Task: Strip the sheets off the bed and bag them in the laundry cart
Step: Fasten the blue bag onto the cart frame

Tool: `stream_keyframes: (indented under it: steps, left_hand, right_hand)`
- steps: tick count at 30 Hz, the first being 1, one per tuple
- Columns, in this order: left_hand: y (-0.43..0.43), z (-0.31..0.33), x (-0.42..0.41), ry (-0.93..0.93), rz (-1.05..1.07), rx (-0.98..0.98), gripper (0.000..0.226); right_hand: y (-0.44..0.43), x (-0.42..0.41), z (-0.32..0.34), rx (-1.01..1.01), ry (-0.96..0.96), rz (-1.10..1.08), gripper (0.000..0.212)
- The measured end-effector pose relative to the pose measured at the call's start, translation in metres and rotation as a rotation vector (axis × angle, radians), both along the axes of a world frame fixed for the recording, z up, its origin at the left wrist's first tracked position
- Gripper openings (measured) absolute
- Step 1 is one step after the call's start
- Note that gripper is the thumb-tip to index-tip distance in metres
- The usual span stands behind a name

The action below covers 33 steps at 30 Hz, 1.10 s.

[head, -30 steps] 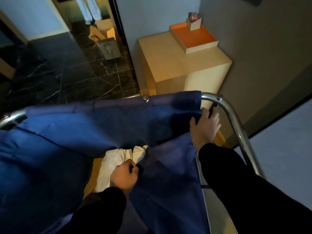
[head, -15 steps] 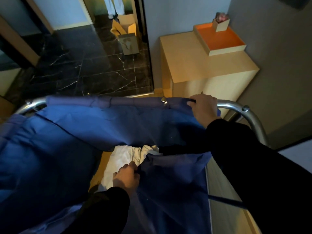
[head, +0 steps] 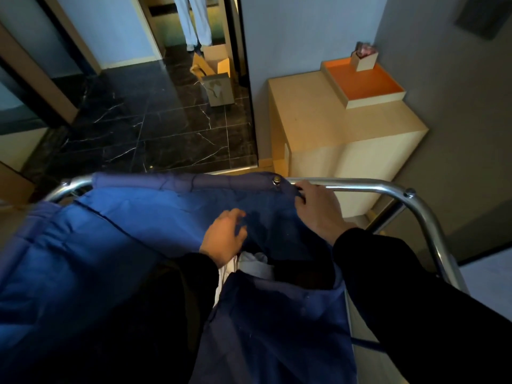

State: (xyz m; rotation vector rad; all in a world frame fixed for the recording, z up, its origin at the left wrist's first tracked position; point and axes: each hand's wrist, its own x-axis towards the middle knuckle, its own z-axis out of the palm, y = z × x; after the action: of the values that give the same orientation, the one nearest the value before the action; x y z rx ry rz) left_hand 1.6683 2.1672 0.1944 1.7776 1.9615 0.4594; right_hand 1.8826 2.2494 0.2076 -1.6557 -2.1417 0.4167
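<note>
Spreads left hand (head: 224, 236) loosely over the blue bag (head: 133, 223) below the rail (head: 360, 187), holding nothing. Has white sheets (head: 256, 263) bunched further below the rail. Pinches the bag's hem at the rail with right hand (head: 318, 210), likely nearer for stretching it rightward.

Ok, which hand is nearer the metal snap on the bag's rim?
Right. The right hand grips the bag rim beside the snap; the left hand is lower, over the blue bag.

The laundry cart (head: 360, 187) is a chrome tube frame carrying a blue laundry bag (head: 124, 223). The bag's far edge wraps over the rail, fastened by a metal snap, and its right-hand part sags free of the frame. White sheets (head: 256, 264) lie crumpled deep inside, mostly hidden.
</note>
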Motion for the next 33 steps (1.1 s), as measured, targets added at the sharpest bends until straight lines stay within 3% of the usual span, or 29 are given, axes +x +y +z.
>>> stream_keyframes:
  steps: [5, 9, 12, 14, 17, 22, 24, 27, 28, 33]
  left_hand:
    - [0.058, 0.018, -0.011, 0.264, -0.07, 0.182, 0.055]
    - [0.102, 0.026, -0.02, 0.393, -0.114, 0.066, 0.059]
    - [0.124, 0.025, -0.039, 0.29, -0.272, -0.027, 0.046]
    - [0.127, 0.022, -0.052, 0.116, -0.34, 0.008, 0.026]
    - [0.122, 0.023, -0.059, 0.005, -0.289, 0.129, 0.005]
    - [0.113, 0.034, -0.073, -0.005, -0.324, 0.25, 0.007]
    - [0.111, 0.035, -0.086, 0.1, -0.406, 0.232, 0.007]
    - [0.112, 0.028, -0.093, 0.287, -0.515, 0.141, 0.044]
    - [0.113, 0.025, -0.091, 0.302, -0.53, 0.141, 0.047]
    - [0.112, 0.026, -0.082, 0.299, -0.489, 0.253, 0.031]
  right_hand:
    - [-0.008, -0.017, 0.003, -0.012, -0.043, 0.076, 0.01]
    - [-0.017, -0.038, 0.004, -0.018, -0.063, 0.23, 0.011]
    - [-0.024, -0.045, -0.008, -0.115, -0.013, 0.262, 0.022]
    - [-0.028, -0.05, -0.016, -0.163, 0.037, 0.246, 0.031]
    - [-0.032, -0.063, -0.023, -0.154, 0.101, 0.278, 0.032]
    - [-0.042, -0.075, -0.026, -0.166, 0.322, 0.228, 0.037]
    - [-0.048, -0.083, -0.024, -0.222, 0.467, 0.215, 0.035]
    - [-0.052, -0.103, -0.016, -0.309, 0.569, 0.258, 0.034]
    - [-0.053, -0.11, -0.014, -0.318, 0.548, 0.272, 0.034]
    - [-0.068, -0.136, -0.009, -0.373, 0.629, 0.245, 0.033]
